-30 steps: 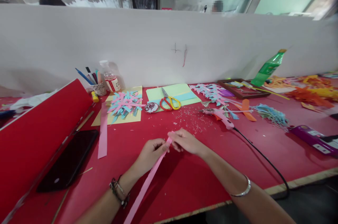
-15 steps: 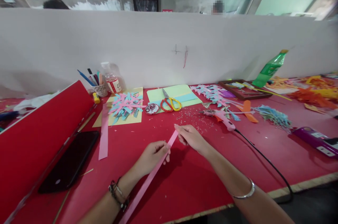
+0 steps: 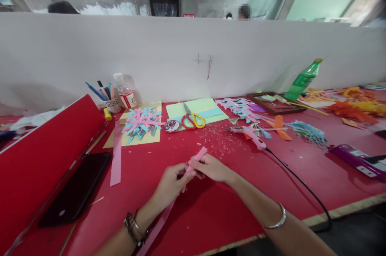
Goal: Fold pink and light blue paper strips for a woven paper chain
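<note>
A long pink paper strip runs from the bottom edge of the view up through both hands, its far end sticking out past the fingers. My left hand is closed on the strip, thumb on top. Close beside it, my right hand pinches the strip nearer its far end. Beyond the hands lie scissors with red and yellow handles, on light green paper. A round patterned tin sits left of the scissors. Another pink strip lies flat on the left.
A pink glue gun with a black cord rests at right, near a purple power strip. Pink and blue paper pieces are heaped at left. A black phone lies by a red board. A green bottle stands behind.
My right hand has moved down and left, close to my left hand. The strip's far end now sticks out above the fingers, and the strip below bends slightly.
</note>
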Available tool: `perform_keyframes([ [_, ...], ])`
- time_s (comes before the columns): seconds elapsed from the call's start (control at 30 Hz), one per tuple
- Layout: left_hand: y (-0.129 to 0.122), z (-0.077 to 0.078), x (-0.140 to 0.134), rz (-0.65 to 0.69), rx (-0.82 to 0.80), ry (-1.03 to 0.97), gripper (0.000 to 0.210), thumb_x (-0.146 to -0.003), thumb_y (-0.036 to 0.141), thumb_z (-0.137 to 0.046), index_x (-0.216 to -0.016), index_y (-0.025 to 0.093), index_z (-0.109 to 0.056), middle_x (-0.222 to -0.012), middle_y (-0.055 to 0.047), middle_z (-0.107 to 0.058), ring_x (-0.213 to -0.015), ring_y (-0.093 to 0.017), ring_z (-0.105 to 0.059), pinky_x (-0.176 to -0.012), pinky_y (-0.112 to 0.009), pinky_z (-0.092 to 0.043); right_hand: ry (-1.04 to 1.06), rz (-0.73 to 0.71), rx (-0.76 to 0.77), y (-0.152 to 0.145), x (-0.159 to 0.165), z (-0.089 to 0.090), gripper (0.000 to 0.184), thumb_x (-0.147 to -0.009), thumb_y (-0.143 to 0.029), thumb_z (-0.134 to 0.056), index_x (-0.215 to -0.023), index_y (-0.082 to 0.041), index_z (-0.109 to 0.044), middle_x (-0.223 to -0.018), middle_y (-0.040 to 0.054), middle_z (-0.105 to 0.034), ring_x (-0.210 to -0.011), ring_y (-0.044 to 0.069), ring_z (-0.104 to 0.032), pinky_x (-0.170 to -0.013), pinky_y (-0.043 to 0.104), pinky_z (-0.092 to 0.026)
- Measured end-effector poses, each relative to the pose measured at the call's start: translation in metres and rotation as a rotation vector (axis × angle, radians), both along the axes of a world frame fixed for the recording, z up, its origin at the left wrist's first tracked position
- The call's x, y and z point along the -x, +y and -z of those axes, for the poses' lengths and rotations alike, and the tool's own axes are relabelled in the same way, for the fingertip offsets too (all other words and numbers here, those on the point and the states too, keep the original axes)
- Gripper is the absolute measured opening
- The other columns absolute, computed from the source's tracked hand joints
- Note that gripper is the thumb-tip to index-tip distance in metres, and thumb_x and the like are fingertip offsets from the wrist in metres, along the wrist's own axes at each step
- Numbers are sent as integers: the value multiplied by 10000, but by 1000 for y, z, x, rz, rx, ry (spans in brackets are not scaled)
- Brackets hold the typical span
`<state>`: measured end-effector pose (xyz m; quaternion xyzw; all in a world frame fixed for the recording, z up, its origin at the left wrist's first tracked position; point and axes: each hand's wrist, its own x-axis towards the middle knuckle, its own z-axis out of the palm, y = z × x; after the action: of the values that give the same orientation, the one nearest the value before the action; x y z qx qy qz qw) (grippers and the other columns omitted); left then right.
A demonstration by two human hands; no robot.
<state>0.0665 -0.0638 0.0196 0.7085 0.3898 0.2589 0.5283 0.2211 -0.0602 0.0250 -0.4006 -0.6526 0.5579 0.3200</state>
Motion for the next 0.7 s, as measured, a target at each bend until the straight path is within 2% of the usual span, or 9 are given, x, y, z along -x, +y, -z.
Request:
perform_keyframes([
  [0.13, 1, 2, 0, -55, -8, 58, 304, -771, 391, -401, -620, 144, -493, -402, 74, -385, -341, -44, -347, -353, -149, -264, -50, 47, -22, 0, -1, -1, 360, -789, -389, -398, -554, -138, -502, -439, -38, -426, -397, 52, -390, -404, 169, -296],
  [0.3, 2, 4, 0, -43, 37, 81, 304, -771, 392, -387, -645, 142, -505, -383, 77, -381, -334, -46, -347, -349, -147, -262, -99, 104, -39, 3, -9, -4, 331, -766, -381, -439, -547, -139, -492, -435, -36, -447, -391, 54, -401, -406, 169, -309],
  [0.43, 3, 2, 1, -1, 70, 81, 265, -744, 375, -424, -633, 142, -479, -425, 70, -414, -357, -44, -378, -362, -145, -284, -154, 283, -112, 9, -20, -6, 370, -758, -409, -439, -503, -142, -474, -419, -31, -449, -379, 55, -388, -404, 179, -292],
  [0.57, 5, 0, 2, -50, 62, 102, 275, -740, 389, -419, -642, 142, -491, -434, 67, -420, -352, -45, -380, -359, -147, -286, -178, 482, -208, 15, -29, -4, 416, -759, -436, -421, -455, -152, -445, -396, -34, -408, -378, 61, -369, -408, 191, -279],
  [0.7, 6, 4, 3, -56, 7, 123, 320, -743, 424, -409, -650, 141, -527, -407, 67, -403, -347, -49, -373, -350, -147, -257, -200, 555, -262, 17, -33, -3, 417, -759, -441, -415, -451, -159, -430, -390, -40, -378, -384, 69, -365, -415, 199, -276],
])
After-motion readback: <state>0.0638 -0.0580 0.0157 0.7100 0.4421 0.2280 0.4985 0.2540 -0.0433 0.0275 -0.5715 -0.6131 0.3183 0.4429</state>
